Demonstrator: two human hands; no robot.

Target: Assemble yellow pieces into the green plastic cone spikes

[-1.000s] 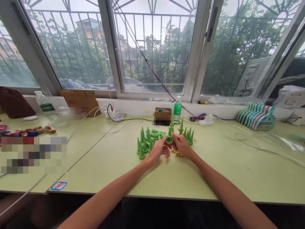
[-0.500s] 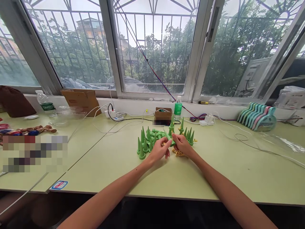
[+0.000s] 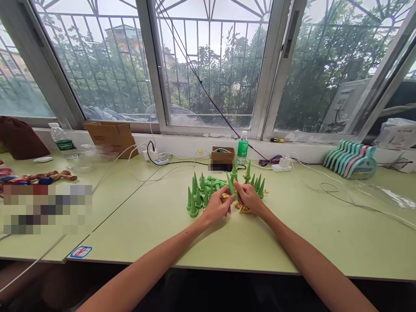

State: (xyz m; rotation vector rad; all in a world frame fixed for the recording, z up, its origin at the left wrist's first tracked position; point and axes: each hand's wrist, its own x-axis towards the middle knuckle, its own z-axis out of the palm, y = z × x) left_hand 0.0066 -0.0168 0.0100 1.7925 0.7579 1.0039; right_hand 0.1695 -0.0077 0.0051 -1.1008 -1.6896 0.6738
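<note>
Both hands meet above the table over one green plastic spike [image 3: 230,185], its point up. My left hand [image 3: 217,205] grips its lower end between thumb and fingers. From the other side, my right hand [image 3: 248,197] pinches the spike near its base; the fingertips hide part of it. Several similar green cone-shaped spikes [image 3: 193,207] stand point up to the left, and others lie on their sides behind my hands. Beneath my right hand is a small heap of yellow pieces [image 3: 243,208], too small to make out in detail.
A green-labelled bottle [image 3: 242,147] and a small cardboard box [image 3: 222,157] stand behind the spikes. White cables [image 3: 182,166] and a power strip [image 3: 282,167] run along the wall. Pastel hangers [image 3: 352,159] sit at the right; wooden-handled items [image 3: 48,177] lie far left.
The held spike has turned from leaning left to more upright. My fingers have shifted slightly around its base, while the things on the table stay where they were.
</note>
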